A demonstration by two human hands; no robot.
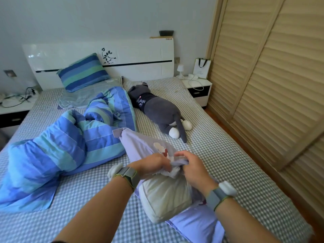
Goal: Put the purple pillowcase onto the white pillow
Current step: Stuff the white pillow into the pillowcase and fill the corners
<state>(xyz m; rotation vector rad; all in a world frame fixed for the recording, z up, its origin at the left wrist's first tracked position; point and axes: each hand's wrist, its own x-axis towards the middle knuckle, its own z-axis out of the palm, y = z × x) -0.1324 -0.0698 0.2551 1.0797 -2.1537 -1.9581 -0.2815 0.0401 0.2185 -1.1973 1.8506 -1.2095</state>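
Observation:
The purple pillowcase (140,144) lies on the bed in front of me, its far end flat and its open end bunched up. The white pillow (166,195) sits partly inside it, with its near end bare and more purple cloth (196,223) under it. My left hand (150,165) grips the bunched edge of the pillowcase at the pillow's far end. My right hand (192,169) grips the same bunched edge right beside it. Both wrists wear bands.
A blue striped quilt (61,151) is heaped on the left of the checked bed sheet (228,155). A grey plush cat (161,111) lies beyond the pillowcase. A striped pillow (84,72) leans on the headboard. Slatted wardrobe doors (271,85) line the right side.

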